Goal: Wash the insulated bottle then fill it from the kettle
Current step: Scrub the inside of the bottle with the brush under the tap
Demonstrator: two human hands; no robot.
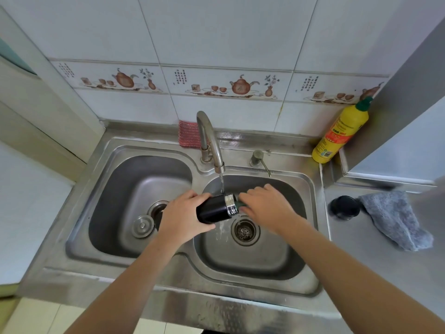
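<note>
Insulated bottle (212,211) lying sideways, frame centre, under tap stream (221,183). Left hand (184,218) wrapped round body; right hand (263,204) pinching green scrubber (239,205) at mouth. Wet, rigid steel: likely slippery; grip mid-body.

Yellow detergent bottle (340,131), green cap, upright in the back right corner; pink scouring cloth (188,134) against the tiles behind the faucet (209,138); grey cloth (396,219) crumpled on the steel bench (375,256), right; sink plug (142,226) lying in the left basin; teapot-patterned tile border (168,80) above.
</note>
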